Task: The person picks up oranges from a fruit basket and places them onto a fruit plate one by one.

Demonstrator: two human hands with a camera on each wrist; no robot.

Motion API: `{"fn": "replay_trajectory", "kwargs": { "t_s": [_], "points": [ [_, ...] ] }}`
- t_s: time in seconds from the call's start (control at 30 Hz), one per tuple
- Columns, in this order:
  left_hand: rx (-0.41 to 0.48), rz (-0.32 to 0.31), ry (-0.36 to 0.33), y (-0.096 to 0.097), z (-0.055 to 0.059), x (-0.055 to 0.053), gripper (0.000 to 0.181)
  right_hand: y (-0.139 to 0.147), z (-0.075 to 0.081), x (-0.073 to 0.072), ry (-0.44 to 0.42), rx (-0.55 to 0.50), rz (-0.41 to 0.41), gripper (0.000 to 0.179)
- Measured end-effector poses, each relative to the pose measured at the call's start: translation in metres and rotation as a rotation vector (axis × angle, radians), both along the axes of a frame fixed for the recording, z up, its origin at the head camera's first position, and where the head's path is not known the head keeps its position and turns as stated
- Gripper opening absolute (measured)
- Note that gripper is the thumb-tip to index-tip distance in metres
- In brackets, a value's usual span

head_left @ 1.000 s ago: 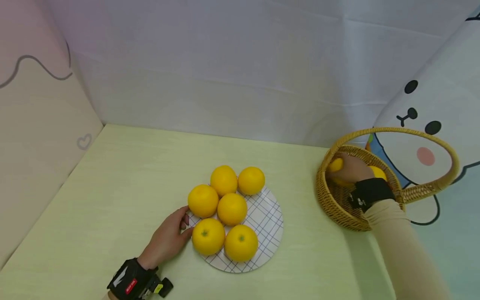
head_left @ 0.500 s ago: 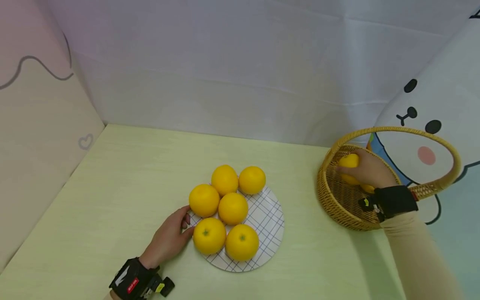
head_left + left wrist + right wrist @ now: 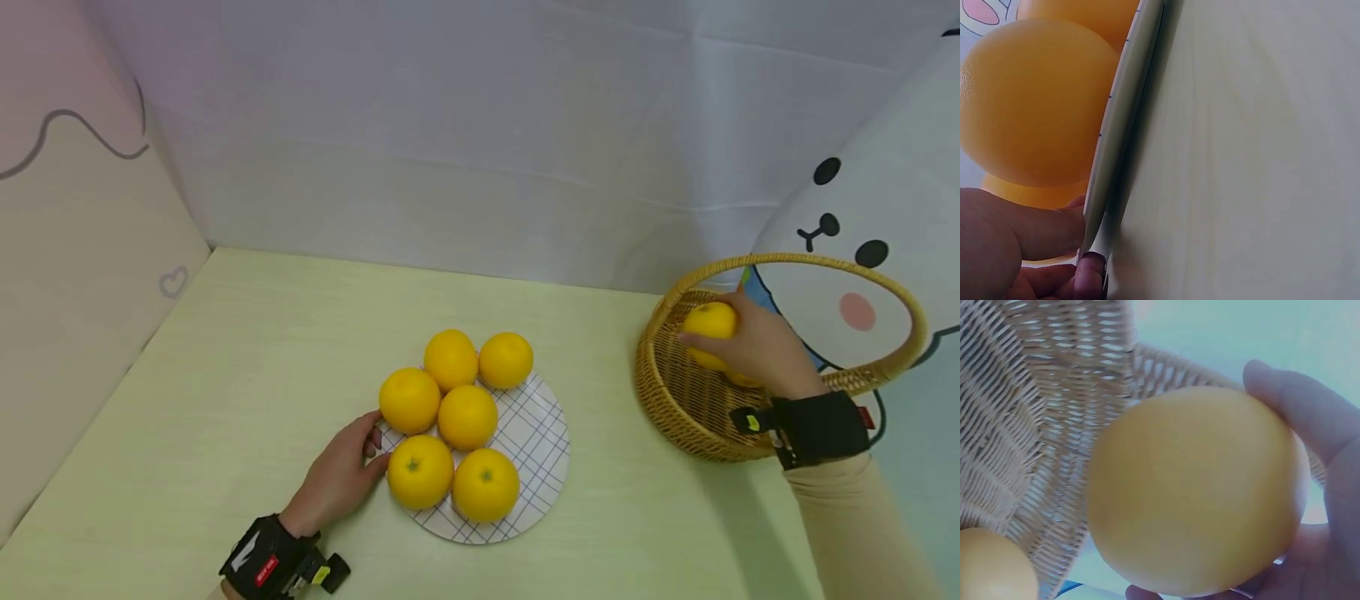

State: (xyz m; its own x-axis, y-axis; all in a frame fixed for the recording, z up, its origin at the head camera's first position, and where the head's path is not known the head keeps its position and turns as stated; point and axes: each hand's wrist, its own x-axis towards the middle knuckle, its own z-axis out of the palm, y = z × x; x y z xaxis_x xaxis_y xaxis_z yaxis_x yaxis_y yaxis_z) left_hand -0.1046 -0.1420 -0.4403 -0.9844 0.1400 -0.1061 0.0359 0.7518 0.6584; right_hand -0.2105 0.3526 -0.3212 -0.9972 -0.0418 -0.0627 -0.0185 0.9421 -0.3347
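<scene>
My right hand (image 3: 768, 350) grips an orange (image 3: 1197, 494) over the wicker basket (image 3: 678, 425) at the right, thumb on one side and fingers round the other. Another orange (image 3: 991, 569) lies lower inside the basket, partly hidden by the hand in the head view. At the left, my left hand (image 3: 337, 475) pinches the rim of a round white plate (image 3: 536, 433) with a blue checked pattern. The left wrist view shows its thumb (image 3: 1047, 231) on the upper side and a fingertip (image 3: 1090, 269) beneath the rim. Several oranges (image 3: 468, 417) are grouped on the plate's left and back parts.
The basket's tall arched handle (image 3: 825, 262) rises over the right forearm. A pale wood-look table (image 3: 262, 350) carries everything. White cloth (image 3: 450, 150) hangs behind it, and a printed cartoon panel (image 3: 892, 250) stands at the right.
My right hand has drawn back to the right and upward from inside the basket, bringing an orange with it. The left hand and plate have stayed in place.
</scene>
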Motion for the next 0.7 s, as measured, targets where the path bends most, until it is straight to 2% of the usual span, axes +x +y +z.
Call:
{"fn": "replay_trajectory", "kwargs": {
  "t_s": [0.43, 0.7],
  "points": [
    [0.002, -0.002, 0.004, 0.0, 0.001, 0.0, 0.045, -0.027, 0.017, 0.024, 0.114, -0.05, 0.088, 0.081],
    [-0.002, 0.005, -0.008, 0.001, 0.002, 0.0, 0.046, -0.052, 0.021, 0.034, 0.067, -0.104, 0.124, 0.081]
  ]
}}
